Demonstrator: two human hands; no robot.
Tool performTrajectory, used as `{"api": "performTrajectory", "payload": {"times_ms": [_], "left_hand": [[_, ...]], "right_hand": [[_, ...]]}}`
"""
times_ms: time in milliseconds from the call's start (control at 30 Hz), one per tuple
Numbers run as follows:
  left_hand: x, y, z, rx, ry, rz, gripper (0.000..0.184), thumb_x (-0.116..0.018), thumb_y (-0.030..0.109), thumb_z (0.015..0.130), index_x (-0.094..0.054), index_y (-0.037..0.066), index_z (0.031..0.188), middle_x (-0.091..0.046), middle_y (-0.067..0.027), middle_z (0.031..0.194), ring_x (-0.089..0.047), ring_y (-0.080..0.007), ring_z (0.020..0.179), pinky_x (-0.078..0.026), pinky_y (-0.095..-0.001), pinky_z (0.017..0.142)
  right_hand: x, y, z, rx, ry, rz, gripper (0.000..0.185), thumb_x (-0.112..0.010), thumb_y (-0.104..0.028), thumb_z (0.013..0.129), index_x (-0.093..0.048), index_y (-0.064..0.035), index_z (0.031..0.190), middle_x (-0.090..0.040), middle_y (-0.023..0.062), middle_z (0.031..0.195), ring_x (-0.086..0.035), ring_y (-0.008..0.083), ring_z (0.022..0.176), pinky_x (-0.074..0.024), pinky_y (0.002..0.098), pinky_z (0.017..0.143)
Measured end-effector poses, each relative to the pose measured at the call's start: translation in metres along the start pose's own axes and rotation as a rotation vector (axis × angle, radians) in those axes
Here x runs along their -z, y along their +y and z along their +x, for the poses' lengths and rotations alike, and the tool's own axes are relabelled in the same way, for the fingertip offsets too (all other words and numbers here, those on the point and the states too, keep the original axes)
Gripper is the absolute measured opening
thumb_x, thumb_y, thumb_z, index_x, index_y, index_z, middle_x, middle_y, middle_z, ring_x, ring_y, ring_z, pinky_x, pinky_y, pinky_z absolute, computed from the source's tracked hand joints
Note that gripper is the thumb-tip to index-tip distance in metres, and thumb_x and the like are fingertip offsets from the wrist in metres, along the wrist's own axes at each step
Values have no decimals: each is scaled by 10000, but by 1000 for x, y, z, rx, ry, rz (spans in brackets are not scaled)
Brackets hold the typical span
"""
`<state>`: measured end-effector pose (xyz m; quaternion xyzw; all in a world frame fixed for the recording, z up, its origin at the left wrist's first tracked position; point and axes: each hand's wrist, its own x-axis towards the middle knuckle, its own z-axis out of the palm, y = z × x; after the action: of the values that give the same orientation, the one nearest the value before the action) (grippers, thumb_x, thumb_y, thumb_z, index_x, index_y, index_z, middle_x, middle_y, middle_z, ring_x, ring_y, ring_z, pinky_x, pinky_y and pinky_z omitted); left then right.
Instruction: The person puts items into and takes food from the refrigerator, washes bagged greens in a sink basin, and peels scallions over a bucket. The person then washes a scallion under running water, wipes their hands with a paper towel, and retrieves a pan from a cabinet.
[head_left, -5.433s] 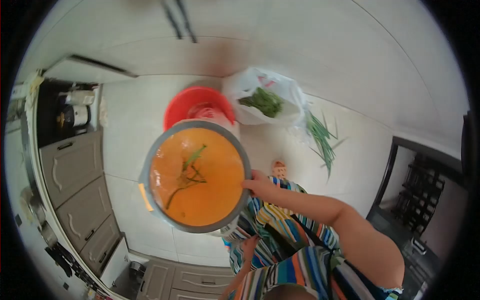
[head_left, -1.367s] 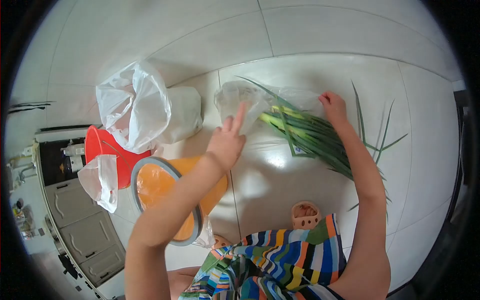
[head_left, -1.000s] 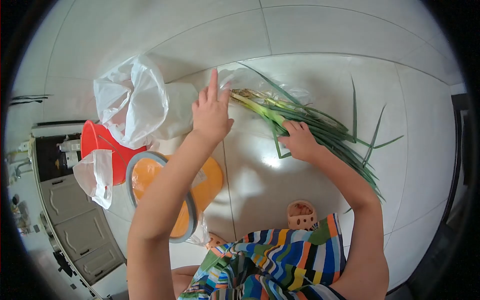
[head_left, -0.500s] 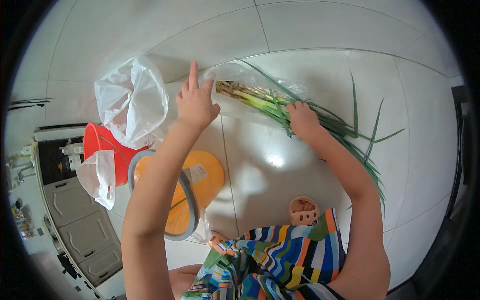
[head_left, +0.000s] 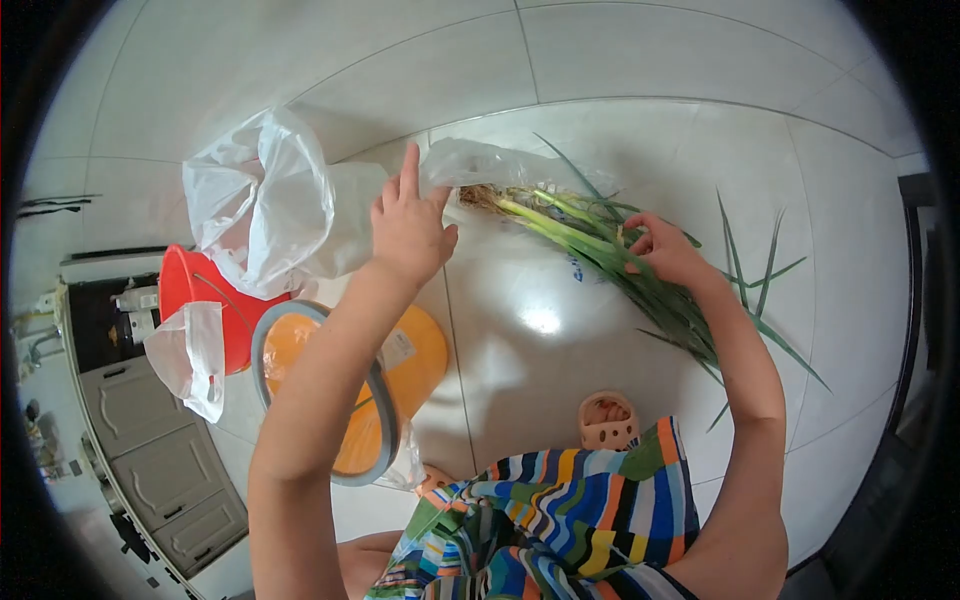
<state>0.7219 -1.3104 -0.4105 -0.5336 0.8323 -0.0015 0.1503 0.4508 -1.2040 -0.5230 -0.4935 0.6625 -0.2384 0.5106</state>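
Note:
A bunch of green onions [head_left: 600,243] lies on the floor tiles, its roots to the left and its long leaves fanning out to the right. My right hand [head_left: 668,252] is over the leafy part, touching it, with its curved fingers apart. Behind the roots is a clear plastic bag [head_left: 490,160], partly under the onions. My left hand [head_left: 412,238] is beside the bag's left end, its index finger stretched out and thumb apart; it holds nothing that I can see.
A white plastic bag [head_left: 265,200] stands open on the left. Near it are a red bucket [head_left: 235,335] with a small white bag [head_left: 200,350] over its rim, and a yellow bin [head_left: 420,350] with a grey rim. A sandal [head_left: 607,425] shows in front.
The onions have shifted right and toward me, and their roots sit farther from the wall. My right hand has moved right along the leaves and its fingers have spread. My left hand moved slightly right.

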Motion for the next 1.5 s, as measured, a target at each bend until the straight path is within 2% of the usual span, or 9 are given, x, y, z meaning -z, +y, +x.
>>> {"api": "performTrajectory", "payload": {"times_ms": [200, 333, 467, 533, 733, 1167, 1300, 1400, 1500], "left_hand": [[-13, 46, -35, -352, 191, -191, 245, -534, 181, 691, -546, 56, 902, -407, -174, 1080, -433, -309, 883, -371, -377, 738], [-81, 99, -34, 297, -458, -712, 288, -459, 238, 787, -483, -30, 890, -508, -133, 739, -475, -261, 570, -412, -353, 586], [-133, 117, -17, 813, -409, -1545, 277, -431, 259, 802, -466, 2, 898, -503, -84, 753, -488, -200, 621, -409, -334, 593], [-115, 118, -23, 948, -477, -1783, 262, -411, 269, 812, -444, 29, 911, -493, -48, 766, -477, -152, 648, -392, -328, 588], [-84, 106, -21, 941, -482, -1784, 252, -418, 295, 816, -409, 81, 948, -483, -30, 812, -467, -144, 684, -360, -290, 563], [-46, 67, -62, 967, -504, -1952, 218, -481, 301, 789, -423, 116, 889, -466, 5, 734, -447, -117, 626, -347, -245, 486], [-54, 63, -53, 889, -499, -2048, 211, -459, 291, 803, -412, 102, 883, -475, -7, 714, -450, -108, 582, -347, -228, 446], [-47, 68, -57, 885, -466, -2056, 185, -491, 281, 784, -456, 111, 848, -497, -15, 726, -501, -128, 632, -401, -268, 472], [-38, 67, -58, 875, -434, -2012, 194, -478, 278, 791, -456, 93, 847, -497, -25, 720, -499, -127, 632, -404, -278, 470]], "right_hand": [[-39, -11, -17, -131, -208, -60, 448, -634, -204, 567, -461, -22, 939, -514, 93, 731, -492, 195, 676, -399, 288, 613], [-57, -15, -28, -108, -211, -19, 480, -660, -271, 543, -488, -12, 909, -523, 95, 758, -500, 196, 691, -398, 291, 613], [-57, -21, -20, -44, -256, 44, 358, -619, -286, 608, -527, -13, 821, -544, 99, 759, -522, 214, 704, -404, 316, 618], [-54, -21, -1, 21, -165, -400, 254, -584, -244, 648, -535, -22, 761, -550, 114, 734, -532, 252, 705, -409, 339, 621], [-90, -9, 60, 494, 89, -653, 260, -545, -115, 652, -498, -90, 906, -493, 107, 886, -491, 262, 839, -429, 355, 646], [-86, -35, 125, 458, 162, -897, 294, -465, -128, 699, -494, -100, 989, -473, 98, 945, -463, 265, 867, -438, 369, 666], [-100, -113, 128, 425, -178, -675, 266, -475, -172, 714, -534, -57, 947, -496, 114, 997, -438, 279, 971, -386, 414, 776], [-85, -165, 144, 487, -22, -597, 198, -542, -99, 654, -575, -56, 845, -508, 134, 965, -457, 294, 942, -402, 365, 762], [-79, -175, 173, 346, -420, -897, 230, -538, -203, 684, -573, -70, 868, -500, 128, 1007, -468, 266, 949, -397, 355, 772]]}}
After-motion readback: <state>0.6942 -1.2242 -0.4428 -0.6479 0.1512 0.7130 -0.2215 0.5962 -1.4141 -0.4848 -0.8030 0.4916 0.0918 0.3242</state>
